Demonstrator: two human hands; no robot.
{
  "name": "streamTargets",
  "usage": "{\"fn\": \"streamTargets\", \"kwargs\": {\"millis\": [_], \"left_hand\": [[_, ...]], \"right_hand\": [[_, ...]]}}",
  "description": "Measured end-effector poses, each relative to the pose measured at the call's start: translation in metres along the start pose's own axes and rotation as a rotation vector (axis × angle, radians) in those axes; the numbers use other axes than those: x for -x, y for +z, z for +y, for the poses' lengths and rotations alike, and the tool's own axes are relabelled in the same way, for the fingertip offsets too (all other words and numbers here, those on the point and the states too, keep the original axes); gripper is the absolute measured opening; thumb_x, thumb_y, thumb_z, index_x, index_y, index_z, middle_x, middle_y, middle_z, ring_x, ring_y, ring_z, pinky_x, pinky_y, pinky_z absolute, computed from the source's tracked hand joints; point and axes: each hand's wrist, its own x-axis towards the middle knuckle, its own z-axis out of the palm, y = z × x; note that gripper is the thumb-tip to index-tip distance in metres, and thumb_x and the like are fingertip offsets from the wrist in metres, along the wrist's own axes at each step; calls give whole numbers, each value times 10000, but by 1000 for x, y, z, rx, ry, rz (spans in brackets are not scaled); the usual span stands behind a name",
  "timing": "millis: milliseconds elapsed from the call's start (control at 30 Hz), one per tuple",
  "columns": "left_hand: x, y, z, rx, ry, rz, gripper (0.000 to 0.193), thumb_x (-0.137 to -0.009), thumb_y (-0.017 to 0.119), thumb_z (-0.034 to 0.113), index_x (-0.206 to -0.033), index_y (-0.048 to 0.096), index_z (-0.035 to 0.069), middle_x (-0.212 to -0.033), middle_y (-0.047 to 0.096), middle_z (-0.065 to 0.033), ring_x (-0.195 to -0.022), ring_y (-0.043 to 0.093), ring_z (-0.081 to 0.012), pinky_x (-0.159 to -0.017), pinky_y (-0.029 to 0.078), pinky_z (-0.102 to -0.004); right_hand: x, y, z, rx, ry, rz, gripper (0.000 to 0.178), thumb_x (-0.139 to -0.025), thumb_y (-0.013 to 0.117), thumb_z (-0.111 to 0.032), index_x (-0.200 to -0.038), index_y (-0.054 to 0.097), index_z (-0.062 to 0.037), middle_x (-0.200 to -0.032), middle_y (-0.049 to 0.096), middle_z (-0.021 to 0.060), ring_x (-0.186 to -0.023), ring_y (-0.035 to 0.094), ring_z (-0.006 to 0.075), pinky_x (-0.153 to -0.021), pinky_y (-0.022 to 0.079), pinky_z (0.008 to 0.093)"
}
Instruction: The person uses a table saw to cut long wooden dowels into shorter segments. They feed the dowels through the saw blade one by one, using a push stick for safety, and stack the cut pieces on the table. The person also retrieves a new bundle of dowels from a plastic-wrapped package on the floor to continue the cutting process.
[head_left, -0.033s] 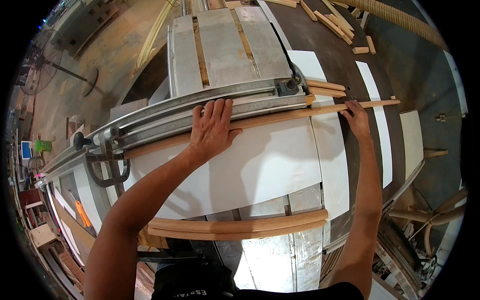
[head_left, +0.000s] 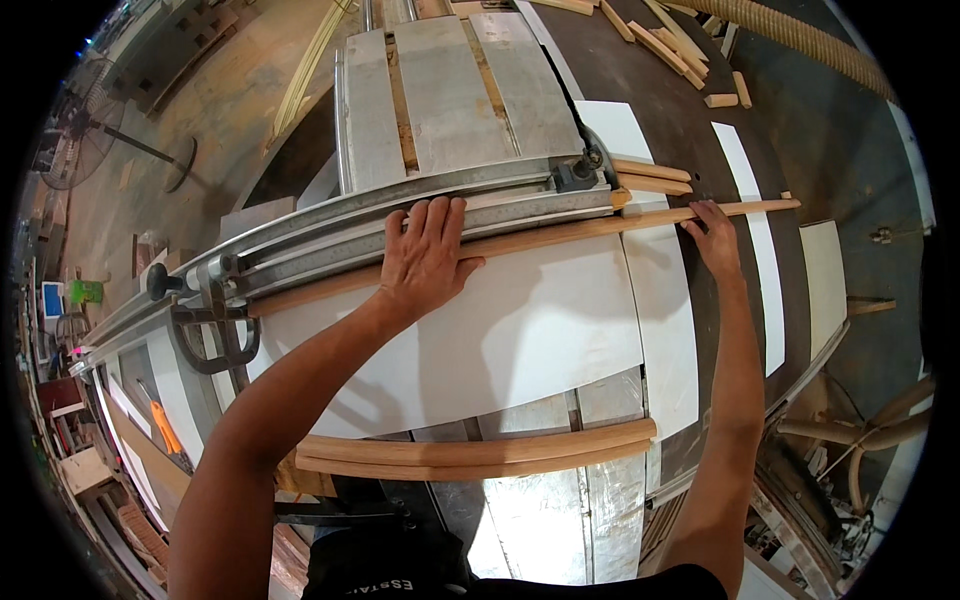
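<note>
A long, narrow wooden strip (head_left: pixel 560 236) lies along the near side of a metal fence (head_left: pixel 345 248) with a ruled scale. Around the fence and strip my left hand (head_left: pixel 422 262) is closed, fingers over the fence and thumb along the wood. Farther right, my right hand (head_left: pixel 715 238) pinches the same strip close to its right end, past the end of the fence. Under the strip is a white board (head_left: pixel 490 330) on the metal saw table. Two more wooden strips (head_left: pixel 480 455) lie side by side at the near edge, in front of my body.
A black stop (head_left: pixel 577 175) sits on the fence's right end, with short wooden pieces (head_left: pixel 652 180) beside it. Several offcuts (head_left: pixel 672 55) lie at the far right. A black handle (head_left: pixel 215 340) stands at the fence's left end. A ribbed hose (head_left: pixel 800 35) crosses the upper right.
</note>
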Motion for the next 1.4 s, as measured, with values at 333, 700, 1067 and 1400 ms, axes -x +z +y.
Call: {"fn": "streamTargets", "kwargs": {"millis": [333,700,1067,1400], "left_hand": [[-1,1,-1,6,7,19,802,-749,802,460,-1333,493,6,-1171,528,-91,-1087,507,-257,-923,362,-454],[2,2,0,12,2,36,781,-766,791,452,-1342,489,20,-1193,527,-86,-1103,502,-250,-939,360,-460],[2,-2,1,35,-22,-2,841,-724,835,441,-1343,491,-11,-1258,534,-127,-1133,508,-297,-971,356,-471],[1,-1,2,23,-21,57,770,-751,809,430,-1328,503,23,-1156,535,-78,-1080,511,-249,-928,368,-454]], "right_hand": [[1,-3,-2,-24,-21,17,392,-822,790,-118,-1181,687,4,-1234,656,181,-1162,619,353,-970,517,413],[2,0,2,-8,27,-14,414,-826,794,-144,-1199,684,-3,-1245,657,192,-1188,608,364,-1015,501,427],[4,-2,-2,28,55,-18,424,-860,771,-174,-1242,675,-17,-1306,626,214,-1222,593,361,-1043,484,427],[64,-23,26,33,32,8,406,-827,774,-72,-1202,647,17,-1250,652,202,-1190,613,372,-1014,496,419]]}}
